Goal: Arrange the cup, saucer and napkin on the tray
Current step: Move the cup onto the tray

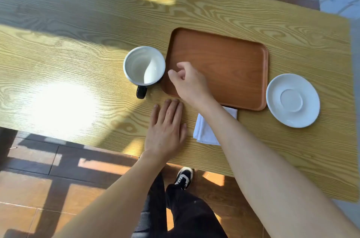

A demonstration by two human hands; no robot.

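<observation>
A brown wooden tray (229, 66) lies bare on the yellow wood-grain table. Left of it, touching its edge, stands a cup (144, 66), white inside with a black handle pointing toward me. A white saucer (292, 100) sits on the table just right of the tray. A folded white napkin (205, 130) lies in front of the tray, partly hidden by my right forearm. My right hand (190, 83) hovers over the tray's near left corner, fingers loosely curled and holding nothing. My left hand (166, 129) rests flat on the table, fingers together.
The table's near edge (116, 153) runs just behind my left wrist. Below it are a tiled floor, my dark trousers and a black-and-white shoe (184, 178). A bright sun patch (58, 109) glares on the table's left part.
</observation>
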